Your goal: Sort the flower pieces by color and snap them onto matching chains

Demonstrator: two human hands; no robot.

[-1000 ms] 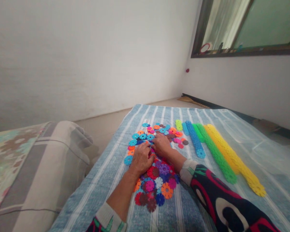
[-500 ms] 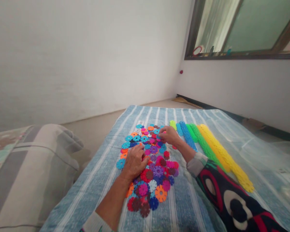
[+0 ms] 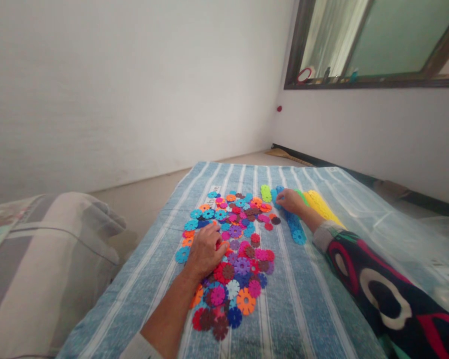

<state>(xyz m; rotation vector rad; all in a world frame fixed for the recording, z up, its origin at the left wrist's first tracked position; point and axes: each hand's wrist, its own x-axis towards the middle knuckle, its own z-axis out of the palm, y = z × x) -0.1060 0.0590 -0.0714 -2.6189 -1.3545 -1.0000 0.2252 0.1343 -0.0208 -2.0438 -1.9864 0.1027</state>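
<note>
Many flower-shaped plastic discs [image 3: 242, 266] in mixed colours lie in a loose heap on the striped cloth. My left hand [image 3: 208, 249] rests on the heap's left side, fingers curled; some red and orange shows by its thumb and fingertips. My right hand [image 3: 291, 201] is at the far end of the blue row [image 3: 295, 224], thumb and fingers pinched together. What they pinch is too small to make out. Beside it lie a short light-green row [image 3: 266, 193] and light-blue discs [image 3: 274, 195]. My right forearm hides most of the green and yellow rows [image 3: 322, 205].
A blue-and-white striped cloth [image 3: 134, 279] covers the table. Clear plastic sheeting or bags [image 3: 407, 229] lie on the right. A grey-striped padded cover [image 3: 67, 259] stands at the left. Behind are a white wall [image 3: 134, 89] and a framed window [image 3: 392, 40].
My right hand has moved right, from the heap's far edge to the blue row, and its forearm now covers more of the rows. My left hand stays on the heap.
</note>
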